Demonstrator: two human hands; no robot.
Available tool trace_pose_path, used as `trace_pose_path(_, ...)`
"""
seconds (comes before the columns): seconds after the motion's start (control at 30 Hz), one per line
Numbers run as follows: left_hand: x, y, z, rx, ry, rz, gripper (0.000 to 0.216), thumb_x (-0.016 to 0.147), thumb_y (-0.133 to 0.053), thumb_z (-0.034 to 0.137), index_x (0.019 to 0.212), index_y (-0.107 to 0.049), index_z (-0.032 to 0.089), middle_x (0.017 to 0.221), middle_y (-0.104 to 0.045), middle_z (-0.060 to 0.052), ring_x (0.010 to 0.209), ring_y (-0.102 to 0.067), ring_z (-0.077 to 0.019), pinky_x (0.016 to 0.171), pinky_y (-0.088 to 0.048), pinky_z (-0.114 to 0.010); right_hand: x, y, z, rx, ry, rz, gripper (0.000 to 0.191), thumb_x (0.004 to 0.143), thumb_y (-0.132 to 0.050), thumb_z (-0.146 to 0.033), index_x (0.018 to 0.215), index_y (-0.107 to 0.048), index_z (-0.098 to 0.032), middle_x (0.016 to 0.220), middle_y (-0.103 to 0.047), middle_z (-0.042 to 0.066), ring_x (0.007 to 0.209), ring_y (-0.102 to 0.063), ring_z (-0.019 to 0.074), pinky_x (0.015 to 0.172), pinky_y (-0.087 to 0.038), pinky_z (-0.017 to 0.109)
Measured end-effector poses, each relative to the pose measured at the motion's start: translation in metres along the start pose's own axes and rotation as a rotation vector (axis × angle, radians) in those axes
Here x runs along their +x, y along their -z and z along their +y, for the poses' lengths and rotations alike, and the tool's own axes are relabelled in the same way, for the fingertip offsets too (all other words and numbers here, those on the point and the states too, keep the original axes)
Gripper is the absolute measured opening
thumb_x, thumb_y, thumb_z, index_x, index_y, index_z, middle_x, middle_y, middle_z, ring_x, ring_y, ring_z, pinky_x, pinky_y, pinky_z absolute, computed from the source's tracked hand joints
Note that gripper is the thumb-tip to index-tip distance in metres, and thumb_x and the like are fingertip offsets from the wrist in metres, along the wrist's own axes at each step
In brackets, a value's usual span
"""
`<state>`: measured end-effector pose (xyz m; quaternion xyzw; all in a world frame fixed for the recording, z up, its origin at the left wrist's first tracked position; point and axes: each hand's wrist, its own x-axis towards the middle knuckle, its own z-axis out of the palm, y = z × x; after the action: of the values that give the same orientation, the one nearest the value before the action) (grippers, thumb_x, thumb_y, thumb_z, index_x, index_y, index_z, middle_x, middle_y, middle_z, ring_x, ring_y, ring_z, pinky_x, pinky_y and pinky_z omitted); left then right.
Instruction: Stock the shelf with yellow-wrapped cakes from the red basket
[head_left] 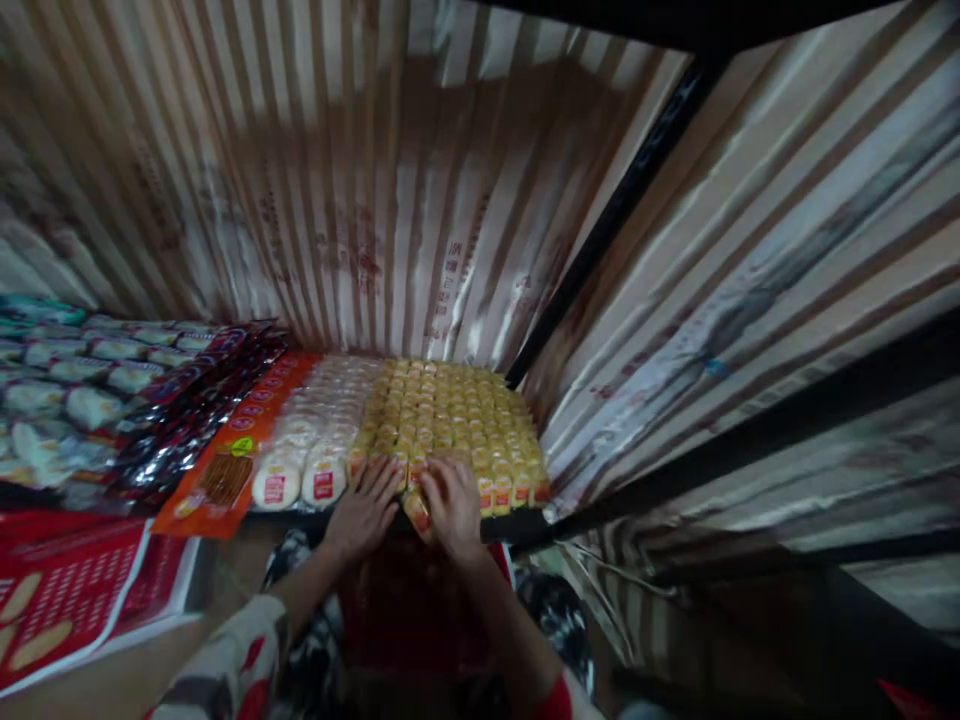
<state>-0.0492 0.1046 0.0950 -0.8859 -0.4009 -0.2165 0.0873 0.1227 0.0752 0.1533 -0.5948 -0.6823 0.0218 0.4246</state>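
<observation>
Rows of small yellow-wrapped snack packets (pixel 442 410) stand packed together on a shelf. My left hand (pixel 367 510) lies with its fingers stretched over the front packets at the left of these rows. Close beside it, my right hand (pixel 454 500) curls its fingers around a yellow packet (pixel 417 512) that sits tilted at the shelf's front edge. Part of that packet is hidden by the fingers. Left of the yellow rows are white round packets (pixel 289 480) with red labels, in clear wrap.
An orange snack bag (pixel 225 480) lies left of the white packets, then dark shiny packages (pixel 187 430) and several pale wrapped packets (pixel 112 375). Below hangs a red printed bag (pixel 67 590). Striped sheeting (pixel 360 200) backs the shelf; a black post (pixel 600 240) rises at its right.
</observation>
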Motion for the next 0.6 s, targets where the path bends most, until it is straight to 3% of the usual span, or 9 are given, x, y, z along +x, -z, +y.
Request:
trace_pose_path(0.13,-0.002,0.002,0.002,0.007,-0.011,0.002,0.048,0.088,-0.041,0.031,0.135,-0.041,0.023,0.144,-0.036,-0.005,0.135,-0.029,-0.0246,0.11,-0.022,-0.045,-0.054,0.011,0.002,-0.169,0.041,-0.169,0.032,0.082,-0.059,-0.032,0.112,-0.059,-0.02,0.108,-0.058,0.01,0.102,-0.051,0.0237,0.089,-0.045,0.038)
trace_pose_path(0.3,-0.007,-0.001,-0.001,0.011,-0.038,0.05,0.048,0.087,-0.042,0.025,0.136,-0.04,0.025,0.145,-0.035,-0.005,0.137,-0.022,-0.0256,0.111,-0.018,-0.048,-0.064,0.013,0.005,-0.278,0.028,-0.293,0.042,0.078,-0.06,-0.018,0.12,-0.055,-0.017,0.111,-0.059,0.011,0.103,-0.052,0.026,0.091,-0.044,0.041)
trace_pose_path(0.4,-0.009,-0.001,0.001,-0.015,-0.055,0.082,0.05,0.088,-0.04,0.021,0.137,-0.037,0.025,0.146,-0.032,-0.005,0.139,-0.017,-0.0246,0.112,-0.016,-0.05,-0.067,0.011,0.009,-0.235,0.008,-0.288,0.038,0.081,-0.05,-0.012,0.118,-0.055,-0.016,0.109,-0.061,0.011,0.103,-0.053,0.0233,0.093,-0.044,0.037)
trace_pose_path(0.5,-0.013,0.001,0.014,-0.062,0.048,0.127,0.049,0.088,-0.039,0.019,0.137,-0.037,0.017,0.146,-0.032,-0.01,0.139,-0.013,-0.026,0.11,-0.023,-0.048,-0.069,0.007,0.013,-0.165,-0.032,-0.253,0.036,0.083,-0.045,-0.012,0.117,-0.054,-0.016,0.107,-0.061,0.01,0.1,-0.054,0.0218,0.09,-0.046,0.036)
trace_pose_path(0.6,-0.019,0.003,0.037,-0.145,0.134,0.124,0.047,0.088,-0.038,0.02,0.135,-0.038,0.012,0.143,-0.036,-0.014,0.137,-0.023,-0.0256,0.107,-0.031,-0.044,-0.072,0.001,0.014,-0.125,-0.029,-0.209,0.035,0.083,-0.044,-0.014,0.116,-0.054,-0.017,0.106,-0.06,0.01,0.1,-0.053,0.0222,0.09,-0.046,0.038)
